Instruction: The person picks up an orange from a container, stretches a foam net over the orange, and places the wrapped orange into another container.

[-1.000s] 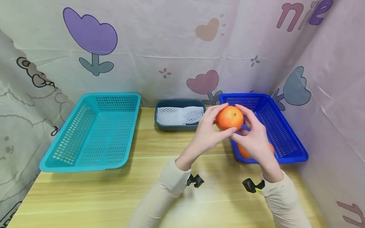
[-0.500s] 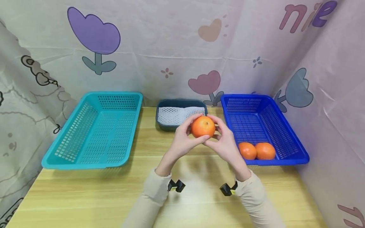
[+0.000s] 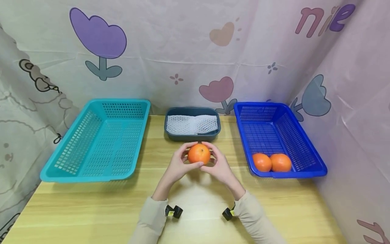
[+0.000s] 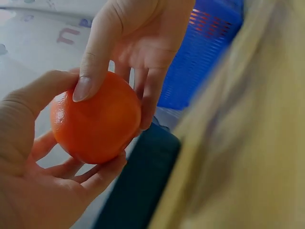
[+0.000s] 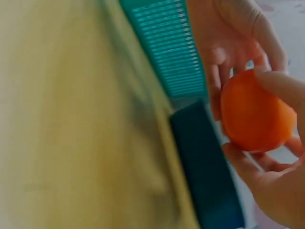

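An orange [image 3: 199,154], round and glossy with a small stem spot on top, is held between both hands over the middle of the table. My left hand [image 3: 178,165] grips its left side, fingers curled round it and thumb at the front. On the other side my right hand [image 3: 220,166] does the same, the two thumbs meeting near the front. In the left wrist view the orange [image 4: 100,119] shows between both sets of fingers; the right wrist view shows the orange [image 5: 255,112] likewise. Just behind the hands is a dark teal tray [image 3: 192,138] with white foam netting [image 3: 192,124] in it.
At the left stands a turquoise basket [image 3: 139,142]. A blue basket [image 3: 321,169] at the right holds two more oranges [image 3: 271,162] in its near left corner. Printed cloth [image 3: 170,40] hangs behind and beside the wooden table [image 3: 91,210].
Both hands have carried the orange leftward and toward the person, from over the blue basket to the table's middle in front of the tray. The two oranges in the blue basket are now uncovered.
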`<action>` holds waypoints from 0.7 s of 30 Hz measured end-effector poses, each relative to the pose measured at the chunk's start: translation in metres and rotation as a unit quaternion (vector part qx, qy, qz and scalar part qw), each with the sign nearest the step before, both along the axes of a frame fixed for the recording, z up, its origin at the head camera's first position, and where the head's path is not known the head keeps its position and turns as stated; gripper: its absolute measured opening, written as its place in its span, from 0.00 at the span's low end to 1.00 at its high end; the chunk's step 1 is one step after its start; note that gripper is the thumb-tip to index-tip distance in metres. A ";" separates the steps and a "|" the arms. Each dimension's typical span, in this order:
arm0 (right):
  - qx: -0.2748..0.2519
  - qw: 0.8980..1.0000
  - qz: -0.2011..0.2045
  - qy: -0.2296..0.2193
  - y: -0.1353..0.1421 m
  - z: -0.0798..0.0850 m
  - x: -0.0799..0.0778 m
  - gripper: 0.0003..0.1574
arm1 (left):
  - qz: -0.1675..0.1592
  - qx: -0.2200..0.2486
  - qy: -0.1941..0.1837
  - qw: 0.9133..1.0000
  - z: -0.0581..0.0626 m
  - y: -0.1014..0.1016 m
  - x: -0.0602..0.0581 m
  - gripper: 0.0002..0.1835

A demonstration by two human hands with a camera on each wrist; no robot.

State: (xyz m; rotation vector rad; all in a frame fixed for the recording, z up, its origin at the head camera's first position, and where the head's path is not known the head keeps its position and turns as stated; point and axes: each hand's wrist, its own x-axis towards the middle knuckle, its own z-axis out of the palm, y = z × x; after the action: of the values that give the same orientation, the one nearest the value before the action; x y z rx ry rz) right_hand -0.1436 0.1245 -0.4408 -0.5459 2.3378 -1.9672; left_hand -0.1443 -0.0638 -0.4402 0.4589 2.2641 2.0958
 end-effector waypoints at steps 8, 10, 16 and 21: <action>-0.024 0.999 0.041 0.000 -0.010 -0.013 0.009 0.48 | 0.014 0.029 -0.014 0.999 -0.029 -0.011 0.007 0.36; -0.035 0.998 0.047 -0.003 -0.012 -0.018 0.009 0.48 | 0.014 0.033 -0.015 0.999 -0.034 -0.012 0.008 0.36; -0.076 0.995 0.060 -0.016 -0.013 -0.047 0.002 0.50 | 0.013 0.050 -0.021 0.998 -0.048 -0.015 0.008 0.37; -0.063 0.996 0.056 -0.025 -0.013 -0.064 -0.003 0.50 | 0.001 0.046 -0.017 0.999 -0.058 -0.018 0.008 0.38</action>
State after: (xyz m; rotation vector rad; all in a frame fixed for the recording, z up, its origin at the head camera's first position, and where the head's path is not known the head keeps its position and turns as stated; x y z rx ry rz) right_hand -0.1462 0.1119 -0.5053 -0.6123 2.1155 -2.0633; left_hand -0.1365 -0.0822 -0.4985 0.4210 2.1590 2.1985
